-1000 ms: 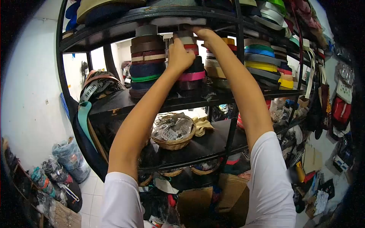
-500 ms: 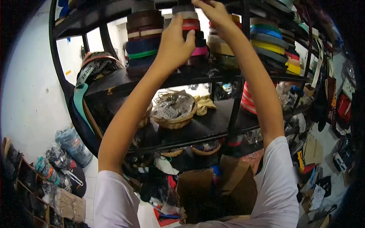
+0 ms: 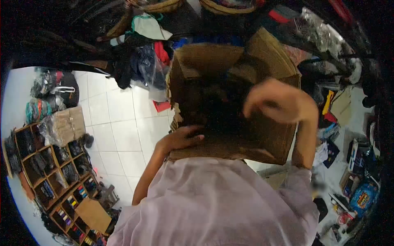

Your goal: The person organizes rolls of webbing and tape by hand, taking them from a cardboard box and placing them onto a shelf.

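Observation:
Below my chest stands an open cardboard box (image 3: 279, 141) with its flaps up and a dark inside, whose contents I cannot make out. At the box's near left edge rests my left hand (image 3: 182, 138), palm down, with its fingers apart and nothing visible in them. Above the right part of the box hangs my right hand (image 3: 275, 102), bent at the wrist and blurred. Its fingers are curled down and smeared, so whether they hold anything is hidden.
A wooden compartment shelf (image 3: 57, 172) with spools and packets stands at the left. White floor tiles (image 3: 119, 137) lie beside the box. Wicker baskets (image 3: 230, 8) show at the top. Papers, bags and a blue packet (image 3: 364, 199) are scattered at the right.
The view has tilted down from the shelf of rolled straps to the box. Both hands have come down from the rolls, the left to the box edge, the right over its opening.

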Action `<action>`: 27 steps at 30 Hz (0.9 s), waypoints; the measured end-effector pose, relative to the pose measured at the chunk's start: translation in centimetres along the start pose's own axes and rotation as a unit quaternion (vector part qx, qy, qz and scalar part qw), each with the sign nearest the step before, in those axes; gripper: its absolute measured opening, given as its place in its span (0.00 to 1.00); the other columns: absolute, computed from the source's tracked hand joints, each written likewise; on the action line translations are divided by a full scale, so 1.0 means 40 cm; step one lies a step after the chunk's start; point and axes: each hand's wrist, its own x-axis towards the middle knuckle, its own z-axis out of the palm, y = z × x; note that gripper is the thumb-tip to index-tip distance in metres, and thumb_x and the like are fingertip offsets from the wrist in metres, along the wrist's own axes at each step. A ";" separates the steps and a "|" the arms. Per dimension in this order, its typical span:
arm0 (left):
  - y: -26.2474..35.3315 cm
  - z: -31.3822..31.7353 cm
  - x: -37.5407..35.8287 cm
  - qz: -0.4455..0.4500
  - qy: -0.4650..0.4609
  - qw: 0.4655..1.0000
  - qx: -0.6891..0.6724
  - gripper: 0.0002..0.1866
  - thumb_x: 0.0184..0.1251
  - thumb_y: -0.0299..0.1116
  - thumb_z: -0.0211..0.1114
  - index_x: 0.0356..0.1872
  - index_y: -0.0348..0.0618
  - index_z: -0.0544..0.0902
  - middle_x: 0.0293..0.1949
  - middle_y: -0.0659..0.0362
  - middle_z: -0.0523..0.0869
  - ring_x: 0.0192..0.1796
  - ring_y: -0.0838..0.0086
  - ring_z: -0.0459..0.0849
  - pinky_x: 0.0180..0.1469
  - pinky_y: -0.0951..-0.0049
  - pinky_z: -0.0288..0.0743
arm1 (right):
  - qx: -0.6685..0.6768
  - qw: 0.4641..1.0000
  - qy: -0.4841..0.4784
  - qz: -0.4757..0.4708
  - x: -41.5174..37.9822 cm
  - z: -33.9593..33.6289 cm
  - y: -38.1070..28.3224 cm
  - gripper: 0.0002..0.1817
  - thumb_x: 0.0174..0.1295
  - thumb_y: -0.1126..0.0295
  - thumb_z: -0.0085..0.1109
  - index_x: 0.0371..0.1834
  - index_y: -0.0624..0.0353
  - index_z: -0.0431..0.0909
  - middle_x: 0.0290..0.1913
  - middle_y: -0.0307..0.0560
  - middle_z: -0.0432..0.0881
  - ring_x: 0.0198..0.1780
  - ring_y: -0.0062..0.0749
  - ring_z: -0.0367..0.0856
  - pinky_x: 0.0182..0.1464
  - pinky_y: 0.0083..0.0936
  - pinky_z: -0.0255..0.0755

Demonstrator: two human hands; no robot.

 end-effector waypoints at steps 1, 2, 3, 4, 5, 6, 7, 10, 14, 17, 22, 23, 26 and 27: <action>-0.007 -0.002 0.016 -0.078 -0.121 0.989 0.033 0.42 0.67 0.65 0.54 0.71 0.41 0.66 0.68 0.40 0.70 0.71 0.50 0.67 0.72 0.60 0.60 | 0.044 0.995 -0.078 0.052 0.031 0.057 0.130 0.15 0.60 0.80 0.48 0.43 0.53 0.83 0.46 0.45 0.84 0.51 0.45 0.81 0.54 0.38 0.73; -0.017 0.004 0.028 -0.085 -0.129 0.988 0.022 0.42 0.67 0.65 0.54 0.71 0.41 0.66 0.68 0.40 0.70 0.71 0.50 0.67 0.72 0.60 0.60 | 0.014 0.991 -0.081 0.107 0.040 0.118 0.235 0.14 0.59 0.78 0.50 0.44 0.56 0.82 0.47 0.48 0.84 0.52 0.45 0.80 0.55 0.38 0.73; -0.030 0.016 0.026 -0.082 -0.129 0.987 0.051 0.44 0.65 0.67 0.55 0.71 0.41 0.66 0.68 0.40 0.69 0.71 0.50 0.66 0.73 0.60 0.59 | -0.072 0.937 -0.205 0.275 0.083 0.174 0.302 0.13 0.61 0.75 0.52 0.46 0.57 0.83 0.48 0.49 0.84 0.54 0.42 0.80 0.55 0.38 0.73; -0.040 0.030 0.021 -0.082 -0.131 0.985 0.082 0.45 0.63 0.69 0.56 0.71 0.42 0.66 0.69 0.41 0.68 0.72 0.51 0.65 0.73 0.60 0.59 | -0.175 0.888 -0.281 0.320 0.097 0.226 0.340 0.13 0.62 0.72 0.52 0.48 0.56 0.82 0.49 0.49 0.84 0.54 0.41 0.81 0.54 0.39 0.74; -0.016 0.044 0.021 -0.120 -0.110 0.983 0.081 0.48 0.60 0.70 0.58 0.71 0.41 0.65 0.71 0.42 0.66 0.73 0.51 0.64 0.73 0.59 0.58 | -0.272 0.823 -0.350 0.354 0.088 0.266 0.368 0.14 0.62 0.69 0.53 0.50 0.55 0.82 0.49 0.49 0.84 0.54 0.39 0.81 0.53 0.39 0.74; 0.036 0.038 0.014 -0.133 -0.130 0.980 0.077 0.48 0.60 0.70 0.58 0.71 0.41 0.65 0.71 0.42 0.66 0.73 0.51 0.64 0.73 0.59 0.58 | -0.270 0.819 -0.361 0.355 0.062 0.302 0.396 0.16 0.62 0.67 0.55 0.52 0.55 0.81 0.50 0.49 0.83 0.53 0.39 0.80 0.52 0.40 0.75; 0.105 0.017 0.021 -0.148 -0.165 0.973 0.071 0.49 0.59 0.71 0.57 0.72 0.41 0.65 0.71 0.43 0.65 0.73 0.51 0.63 0.74 0.59 0.57 | -0.273 0.811 -0.371 0.360 0.028 0.325 0.433 0.18 0.62 0.66 0.56 0.55 0.54 0.80 0.52 0.49 0.83 0.52 0.38 0.80 0.51 0.41 0.76; 0.112 0.072 0.031 -0.152 -0.155 0.965 0.148 0.50 0.58 0.73 0.56 0.72 0.42 0.65 0.72 0.44 0.65 0.72 0.51 0.64 0.74 0.58 0.57 | -0.255 0.859 -0.286 0.339 -0.237 0.486 0.806 0.19 0.62 0.65 0.57 0.57 0.54 0.78 0.53 0.49 0.82 0.53 0.39 0.80 0.51 0.42 0.76; 0.005 0.108 0.094 -0.123 -0.211 0.929 0.278 0.49 0.60 0.75 0.50 0.70 0.41 0.69 0.68 0.42 0.70 0.70 0.50 0.68 0.72 0.54 0.59 | -0.257 0.927 -0.085 0.259 -0.187 0.674 1.145 0.23 0.62 0.63 0.59 0.61 0.54 0.75 0.56 0.51 0.81 0.54 0.40 0.79 0.53 0.43 0.75; -0.046 0.081 0.202 -0.060 -0.282 0.916 0.280 0.43 0.64 0.67 0.56 0.65 0.35 0.72 0.63 0.41 0.75 0.66 0.50 0.73 0.67 0.53 0.67 | -0.247 0.950 0.066 0.181 -0.131 0.862 1.282 0.26 0.62 0.62 0.60 0.64 0.55 0.73 0.57 0.52 0.80 0.55 0.42 0.79 0.54 0.44 0.75; -0.209 0.052 0.436 -0.058 -0.237 0.938 0.247 0.42 0.64 0.65 0.58 0.64 0.35 0.73 0.62 0.42 0.76 0.65 0.50 0.74 0.66 0.53 0.68 | -0.047 0.907 0.083 0.411 -0.042 1.123 1.116 0.35 0.64 0.56 0.59 0.72 0.56 0.61 0.66 0.56 0.69 0.64 0.48 0.71 0.63 0.48 0.67; -0.209 0.027 0.571 -0.059 -0.228 0.941 0.243 0.41 0.64 0.64 0.58 0.64 0.35 0.73 0.62 0.42 0.76 0.64 0.50 0.74 0.65 0.53 0.68 | 0.007 0.881 0.090 0.464 -0.009 1.167 1.092 0.37 0.65 0.55 0.59 0.74 0.57 0.58 0.69 0.57 0.66 0.66 0.50 0.70 0.66 0.49 0.66; -0.311 0.063 0.590 -0.062 -0.209 0.949 0.227 0.40 0.64 0.62 0.59 0.63 0.35 0.73 0.61 0.42 0.77 0.64 0.50 0.75 0.65 0.54 0.69 | 0.006 0.871 0.055 0.487 0.042 1.102 0.986 0.38 0.64 0.57 0.58 0.76 0.54 0.55 0.71 0.61 0.62 0.69 0.55 0.66 0.68 0.51 0.63; -0.385 0.217 0.250 -0.058 -0.203 0.951 0.225 0.40 0.64 0.62 0.59 0.63 0.34 0.73 0.61 0.42 0.77 0.63 0.50 0.75 0.64 0.54 0.69 | -0.051 0.886 0.019 0.460 0.046 1.070 0.945 0.38 0.63 0.60 0.58 0.76 0.51 0.55 0.71 0.64 0.61 0.69 0.58 0.64 0.69 0.53 0.61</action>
